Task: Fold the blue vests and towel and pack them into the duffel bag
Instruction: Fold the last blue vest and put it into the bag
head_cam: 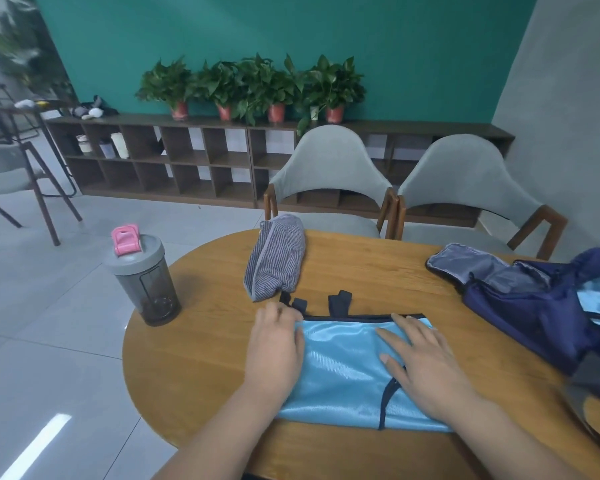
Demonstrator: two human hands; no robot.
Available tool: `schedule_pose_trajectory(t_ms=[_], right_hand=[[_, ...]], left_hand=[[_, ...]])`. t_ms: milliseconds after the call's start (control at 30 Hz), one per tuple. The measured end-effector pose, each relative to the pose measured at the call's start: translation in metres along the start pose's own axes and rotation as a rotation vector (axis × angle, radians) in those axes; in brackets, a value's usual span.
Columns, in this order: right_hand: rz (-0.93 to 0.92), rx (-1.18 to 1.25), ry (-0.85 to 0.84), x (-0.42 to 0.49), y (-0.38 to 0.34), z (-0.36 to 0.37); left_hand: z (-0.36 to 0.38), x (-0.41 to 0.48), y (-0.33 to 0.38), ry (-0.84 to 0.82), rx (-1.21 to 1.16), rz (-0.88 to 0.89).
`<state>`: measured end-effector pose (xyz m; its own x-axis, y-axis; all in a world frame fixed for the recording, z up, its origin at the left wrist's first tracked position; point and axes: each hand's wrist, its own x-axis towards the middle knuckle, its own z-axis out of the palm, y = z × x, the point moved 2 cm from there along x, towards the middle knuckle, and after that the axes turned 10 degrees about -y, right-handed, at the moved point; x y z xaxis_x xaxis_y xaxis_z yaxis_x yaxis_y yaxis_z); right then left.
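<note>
A shiny blue vest [347,368] lies folded on the tabletop [194,358], close to the near edge. The right hand [420,358] lies flat on it with fingers spread out. The left hand [276,344] sits on its far left corner with fingers bent; I cannot tell if they pinch it. The stripy towel [276,256] lies by the far edge. The duffel bag [520,306] sits open at the right edge. A bottle [146,282] stands at the left edge

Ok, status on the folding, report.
Left hand at left edge of blue vest, right hand flat on it. Towel rolled beyond, duffel bag open at right. Bottle stands clear.
</note>
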<state>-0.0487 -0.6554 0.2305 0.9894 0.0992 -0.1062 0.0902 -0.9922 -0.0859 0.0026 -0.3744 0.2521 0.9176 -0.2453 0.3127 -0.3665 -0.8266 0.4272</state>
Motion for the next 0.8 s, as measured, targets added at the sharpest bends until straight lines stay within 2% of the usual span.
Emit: schedule_pose_trajectory(t_ms=[100,167,233,300,400,467,533,633,700,800], right_hand=[[-0.109,0.032,0.145,-0.002,-0.009,-0.005],[-0.201,0.108,0.134,0.001,-0.017,-0.002],[-0.209,0.143,0.052,0.004,-0.020,0.004],[-0.183,0.162,0.035,0.007,-0.023,0.005],[-0.162,0.143,0.111,0.015,-0.038,-0.014],[-0.255,0.157,0.176,0.027,-0.056,-0.027],[-0.336,0.171,0.112,0.044,-0.070,-0.030],[-0.223,0.135,-0.048,0.069,-0.071,-0.023],[-0.121,0.099,-0.070,0.078,-0.070,-0.020],[-0.106,0.021,0.125,0.081,-0.087,-0.032]], left_hand=[[0.012,-0.015,0.012,-0.137,0.120,0.169],[0.021,-0.025,0.014,-0.297,0.172,0.096],[0.024,-0.032,0.014,-0.452,0.223,0.027],[0.022,-0.034,0.017,-0.537,0.276,0.015],[0.021,-0.032,0.021,-0.610,0.336,0.014],[0.021,-0.031,0.021,-0.626,0.352,0.013],[0.021,-0.031,0.021,-0.627,0.362,0.014],[0.020,-0.033,0.021,-0.583,0.347,0.014],[0.017,-0.036,0.021,-0.529,0.294,0.019],[0.010,-0.038,0.024,-0.430,0.208,0.042]])
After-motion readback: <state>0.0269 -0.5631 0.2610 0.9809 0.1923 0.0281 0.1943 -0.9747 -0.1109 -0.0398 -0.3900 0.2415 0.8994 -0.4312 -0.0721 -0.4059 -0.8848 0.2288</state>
